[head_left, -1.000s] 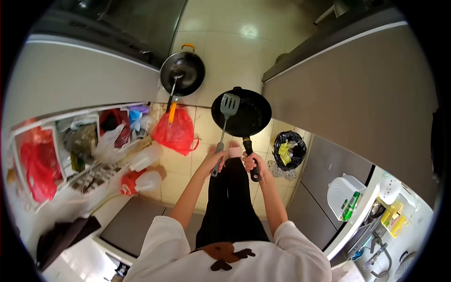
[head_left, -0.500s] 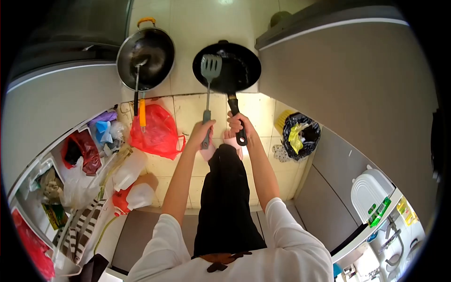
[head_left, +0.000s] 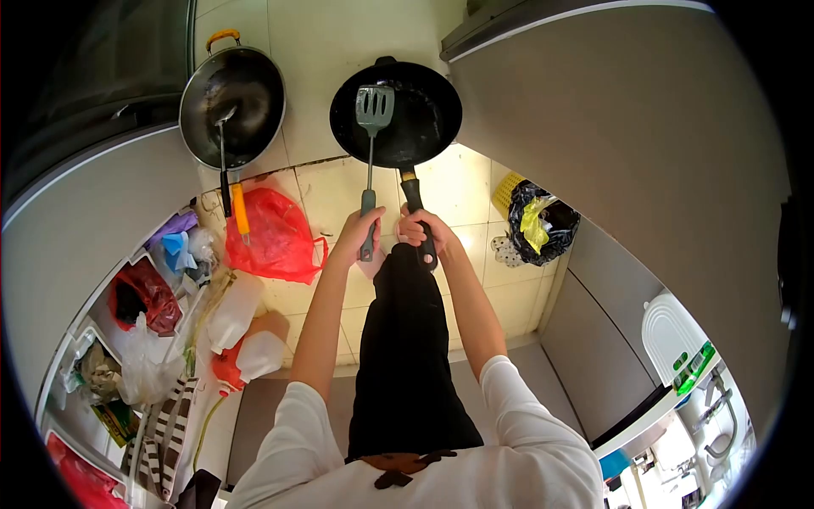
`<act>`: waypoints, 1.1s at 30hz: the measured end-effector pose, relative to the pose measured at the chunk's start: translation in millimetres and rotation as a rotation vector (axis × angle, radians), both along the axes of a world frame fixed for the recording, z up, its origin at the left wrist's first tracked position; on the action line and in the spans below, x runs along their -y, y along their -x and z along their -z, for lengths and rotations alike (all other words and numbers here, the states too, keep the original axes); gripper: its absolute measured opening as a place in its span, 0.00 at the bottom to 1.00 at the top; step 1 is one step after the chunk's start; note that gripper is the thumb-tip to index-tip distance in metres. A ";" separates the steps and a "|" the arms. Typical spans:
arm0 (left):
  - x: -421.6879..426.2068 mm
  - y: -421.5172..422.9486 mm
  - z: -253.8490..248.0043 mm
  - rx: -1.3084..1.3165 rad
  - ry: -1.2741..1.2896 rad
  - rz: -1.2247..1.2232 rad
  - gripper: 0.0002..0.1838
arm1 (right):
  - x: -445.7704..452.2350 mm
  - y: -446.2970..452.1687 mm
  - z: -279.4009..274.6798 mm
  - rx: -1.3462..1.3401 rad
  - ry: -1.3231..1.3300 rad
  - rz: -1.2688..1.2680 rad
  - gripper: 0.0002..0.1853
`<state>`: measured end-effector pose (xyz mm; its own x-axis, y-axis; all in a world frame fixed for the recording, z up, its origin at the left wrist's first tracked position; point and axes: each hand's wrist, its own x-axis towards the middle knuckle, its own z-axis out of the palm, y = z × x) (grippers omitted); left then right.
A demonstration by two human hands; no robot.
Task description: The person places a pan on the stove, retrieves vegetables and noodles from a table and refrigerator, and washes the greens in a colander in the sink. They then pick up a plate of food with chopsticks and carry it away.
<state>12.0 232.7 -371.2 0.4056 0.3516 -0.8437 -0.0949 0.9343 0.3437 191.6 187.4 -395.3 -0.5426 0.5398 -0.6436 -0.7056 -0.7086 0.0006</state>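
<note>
My left hand (head_left: 358, 234) is closed around the grey handle of a slotted spatula (head_left: 375, 109). Its head shows over the left part of a black frying pan (head_left: 428, 127); whether they touch I cannot tell. The fingers of my right hand (head_left: 424, 231) wrap round the pan's black handle, which points back toward me. The pan is held out in front of my legs, its dark inside facing up. To the left a dark wok (head_left: 263, 93) with orange handles holds a metal utensil with a black handle (head_left: 225, 193).
A red plastic bag (head_left: 270, 237) lies on the tiled floor at left, near white plastic jugs (head_left: 237, 310). A bin lined with a black bag (head_left: 560, 233) stands at right. Grey cabinets (head_left: 593, 136) border the right; an open drawer (head_left: 64, 407) juts out at lower left.
My view has shifted, so the wok and red bag appear farther left. The pan and spatula sit slightly more to the left in view, still in the same hands.
</note>
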 end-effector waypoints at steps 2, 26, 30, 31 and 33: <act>-1.1 -3.3 -0.2 -0.016 0.007 -0.003 0.15 | -8.5 7.6 -3.0 0.093 0.040 -0.025 0.04; 65.7 16.5 -71.0 -0.092 0.064 0.002 0.16 | 41.2 15.8 -103.0 0.743 0.207 -0.399 0.06; 98.6 26.5 -87.2 -0.126 0.074 0.072 0.16 | 73.7 23.1 -130.0 0.681 0.279 -0.384 0.08; 102.7 26.5 -96.4 -0.138 0.077 0.059 0.16 | 76.1 22.9 -135.3 0.658 0.286 -0.390 0.08; 111.5 30.1 -112.9 -0.107 0.126 0.033 0.16 | 82.6 23.7 -142.8 0.667 0.309 -0.422 0.09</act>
<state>-18.1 121.2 -258.3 0.3206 0.2281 -0.9193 -0.0330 0.9727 0.2299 167.9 104.8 -252.6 -0.1131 0.1240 -0.9858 -0.3030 -0.9492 -0.0846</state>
